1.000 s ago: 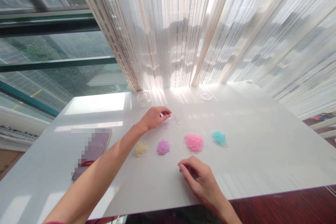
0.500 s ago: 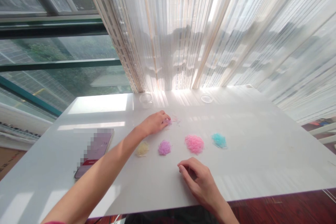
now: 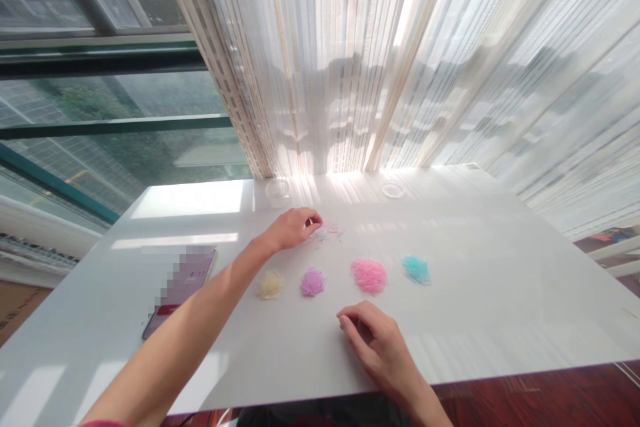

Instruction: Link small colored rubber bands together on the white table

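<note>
My left hand (image 3: 293,228) reaches across the white table (image 3: 475,267), fingertips pinched at the edge of a small mixed heap of thin coloured loops (image 3: 331,231). What it pinches is too small to name. Nearer to me four sorted little piles lie in a row: a yellow pile (image 3: 270,283), a purple pile (image 3: 313,281), a pink pile (image 3: 369,274) and a teal pile (image 3: 417,269). My right hand (image 3: 377,340) rests on the table in front of the pink pile, fingers curled under, nothing visible in them.
A phone (image 3: 180,290) lies on the table at the left. Two small clear dishes (image 3: 278,190) (image 3: 393,189) stand at the far edge below sheer striped curtains (image 3: 400,60). A window (image 3: 100,100) is at the left. The table's near edge runs just behind my right wrist.
My left fingertips dipped onto the mixed heap and have lifted slightly again into a pinch. The right hand has stayed put.
</note>
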Demonstrator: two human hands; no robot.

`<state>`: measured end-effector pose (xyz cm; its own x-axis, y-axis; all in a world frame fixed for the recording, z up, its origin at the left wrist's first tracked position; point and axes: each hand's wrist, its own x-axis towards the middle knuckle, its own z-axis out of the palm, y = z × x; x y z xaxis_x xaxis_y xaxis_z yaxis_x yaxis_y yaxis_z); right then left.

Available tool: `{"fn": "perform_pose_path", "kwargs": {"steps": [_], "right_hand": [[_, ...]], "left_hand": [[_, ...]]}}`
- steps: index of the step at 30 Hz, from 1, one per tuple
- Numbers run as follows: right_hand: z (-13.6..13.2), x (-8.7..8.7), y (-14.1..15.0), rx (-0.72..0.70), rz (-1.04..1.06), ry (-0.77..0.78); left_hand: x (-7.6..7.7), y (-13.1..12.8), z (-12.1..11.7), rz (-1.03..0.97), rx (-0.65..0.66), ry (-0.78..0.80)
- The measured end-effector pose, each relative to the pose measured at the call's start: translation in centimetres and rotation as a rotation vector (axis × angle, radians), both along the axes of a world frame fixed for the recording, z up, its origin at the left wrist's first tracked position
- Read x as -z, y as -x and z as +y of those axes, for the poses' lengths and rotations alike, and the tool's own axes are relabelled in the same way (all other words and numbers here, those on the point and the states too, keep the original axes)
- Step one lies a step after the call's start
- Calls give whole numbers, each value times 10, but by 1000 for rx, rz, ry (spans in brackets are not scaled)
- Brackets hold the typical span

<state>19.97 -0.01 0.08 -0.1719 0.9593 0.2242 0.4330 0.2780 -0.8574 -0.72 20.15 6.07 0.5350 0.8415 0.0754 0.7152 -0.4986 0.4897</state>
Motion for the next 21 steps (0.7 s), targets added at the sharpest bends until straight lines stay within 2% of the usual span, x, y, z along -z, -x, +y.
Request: {"fn": "perform_pose_path", "kwargs": {"steps": [3,6,9,11,13,16,19,21], "right_hand": [[0,-1,0,4,5,0],[-1,-2,-1,34,27,-1],[0,-3,-3,94,70,-18],[0,-5,-3,127,95,-34],[2,-6,-4,149,112,-49],[3,-6,-3,156,116,-62],[3,-3,-2,137,84,-77],[2,-1,-1,124,53,-84]], "left_hand": [[-6,2,-8,-61,-7,-4],[-16,4,-30,-123,-12,-18],[-25,5,-70,-184,-41,-30],[-24,4,-104,-249,-78,-17],[-15,1,-137,-273,-94,-2],[9,-6,-176,-257,-132,-20],[32,-13,-196,-165,-164,-70],[41,-16,-200,-93,-147,-87]]}}
